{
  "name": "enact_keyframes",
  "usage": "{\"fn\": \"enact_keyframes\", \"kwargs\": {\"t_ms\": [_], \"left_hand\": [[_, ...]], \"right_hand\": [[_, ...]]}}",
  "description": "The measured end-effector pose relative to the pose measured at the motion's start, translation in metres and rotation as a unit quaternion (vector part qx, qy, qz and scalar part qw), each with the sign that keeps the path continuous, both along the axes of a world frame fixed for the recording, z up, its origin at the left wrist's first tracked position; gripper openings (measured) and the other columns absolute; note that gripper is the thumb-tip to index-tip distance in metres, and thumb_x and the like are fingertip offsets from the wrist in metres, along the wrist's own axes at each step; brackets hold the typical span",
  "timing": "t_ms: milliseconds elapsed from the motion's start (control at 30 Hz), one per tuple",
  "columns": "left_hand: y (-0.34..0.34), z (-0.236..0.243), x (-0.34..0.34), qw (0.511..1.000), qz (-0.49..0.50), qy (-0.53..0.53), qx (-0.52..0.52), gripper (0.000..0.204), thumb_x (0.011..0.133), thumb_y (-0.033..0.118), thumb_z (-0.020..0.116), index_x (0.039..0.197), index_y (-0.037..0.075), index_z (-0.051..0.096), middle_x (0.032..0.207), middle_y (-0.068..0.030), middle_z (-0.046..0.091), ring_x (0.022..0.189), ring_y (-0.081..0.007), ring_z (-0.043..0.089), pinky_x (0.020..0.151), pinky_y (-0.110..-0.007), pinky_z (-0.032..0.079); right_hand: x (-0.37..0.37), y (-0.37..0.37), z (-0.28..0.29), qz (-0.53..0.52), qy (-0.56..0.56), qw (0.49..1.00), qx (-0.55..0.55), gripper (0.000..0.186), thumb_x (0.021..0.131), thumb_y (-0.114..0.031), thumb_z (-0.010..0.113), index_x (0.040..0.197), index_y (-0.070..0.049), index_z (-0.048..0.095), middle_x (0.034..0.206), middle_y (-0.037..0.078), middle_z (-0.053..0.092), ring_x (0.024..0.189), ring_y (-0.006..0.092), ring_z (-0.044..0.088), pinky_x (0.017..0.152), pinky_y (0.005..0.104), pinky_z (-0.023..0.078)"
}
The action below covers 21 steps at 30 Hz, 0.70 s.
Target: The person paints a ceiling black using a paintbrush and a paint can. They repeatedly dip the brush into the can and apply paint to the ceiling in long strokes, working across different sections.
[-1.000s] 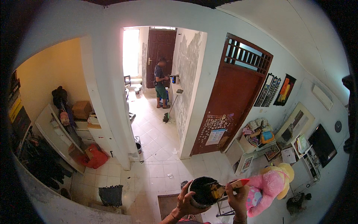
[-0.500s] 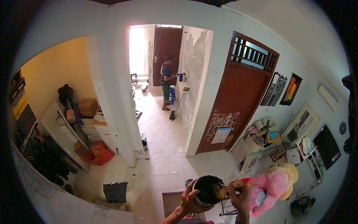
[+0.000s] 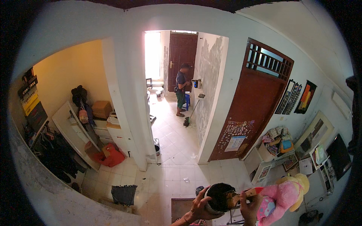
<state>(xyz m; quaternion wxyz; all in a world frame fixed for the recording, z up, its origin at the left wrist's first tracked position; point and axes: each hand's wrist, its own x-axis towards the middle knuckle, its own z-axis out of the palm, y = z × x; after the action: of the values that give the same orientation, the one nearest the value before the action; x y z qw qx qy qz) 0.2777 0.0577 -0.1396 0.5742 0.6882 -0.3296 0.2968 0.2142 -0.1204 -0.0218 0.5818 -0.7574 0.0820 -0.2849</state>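
Observation:
Near the lower edge, my left hand is wrapped round the side of a small pale paint pail tilted so that its mouth shows. Dark paint lies inside and coats the inner wall. Closed on a paintbrush, my right hand is at the pail's right side. The brush has a wooden and red handle, and its bristle end reaches over the rim into the pail. How deep the bristles sit is hard to see against the dark paint.
A pink plush toy stands close to my right hand. A dark mat lies on the tiled floor. Beyond the opening, a person stands by a wall shelf. A brown door is at the right; a dark strip crosses the top.
The whole scene has shifted right and down in the picture. My hands keep hold of the pail and brush, with the bristle end still at the pail's right inner side.

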Motion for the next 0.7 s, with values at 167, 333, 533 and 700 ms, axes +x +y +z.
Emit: {"fn": "enact_keyframes", "kwargs": {"t_ms": [167,333,533,700], "left_hand": [[-0.001,0.004,0.002,1.0,-0.011,-0.018,-0.011,0.097,0.059,0.046,0.099,0.129,0.013,0.039,0.14,-0.0391,0.047,0.12,-0.0528,0.06,0.093,-0.054,0.058],[-0.001,0.008,0.006,1.0,-0.011,-0.023,0.006,0.095,0.061,0.045,0.098,0.128,0.013,0.039,0.139,-0.0398,0.048,0.12,-0.0537,0.06,0.095,-0.055,0.057],[-0.009,0.008,0.016,0.999,-0.002,-0.052,-0.014,0.095,0.061,0.045,0.098,0.128,0.012,0.04,0.137,-0.0394,0.049,0.12,-0.0536,0.059,0.097,-0.057,0.055],[-0.013,0.035,0.02,0.997,-0.009,-0.058,-0.05,0.098,0.06,0.04,0.099,0.129,0.01,0.038,0.133,-0.0345,0.053,0.121,-0.0506,0.058,0.104,-0.056,0.051]], "right_hand": [[-0.002,-0.002,0.001,-0.01,-0.015,0.997,-0.076,0.017,0.092,-0.009,0.075,0.101,-0.002,0.062,0.09,0.007,0.063,0.081,0.0179,0.062,0.072,0.0333,0.05],[-0.004,-0.008,0.0,-0.009,0.05,0.997,-0.054,0.02,0.089,-0.005,0.079,0.104,-0.005,0.067,0.096,0.007,0.073,0.089,0.0161,0.069,0.077,0.031,0.054],[0.012,-0.018,-0.011,0.025,-0.055,0.998,0.023,0.02,0.092,-0.002,0.075,0.097,-0.007,0.057,0.087,0.001,0.058,0.08,0.0109,0.057,0.067,0.0277,0.047],[0.018,-0.035,-0.009,-0.144,0.002,0.987,0.074,0.015,0.093,-0.015,0.074,0.089,-0.006,0.062,0.085,0.0,0.062,0.076,0.0118,0.058,0.071,0.0283,0.048]]}}
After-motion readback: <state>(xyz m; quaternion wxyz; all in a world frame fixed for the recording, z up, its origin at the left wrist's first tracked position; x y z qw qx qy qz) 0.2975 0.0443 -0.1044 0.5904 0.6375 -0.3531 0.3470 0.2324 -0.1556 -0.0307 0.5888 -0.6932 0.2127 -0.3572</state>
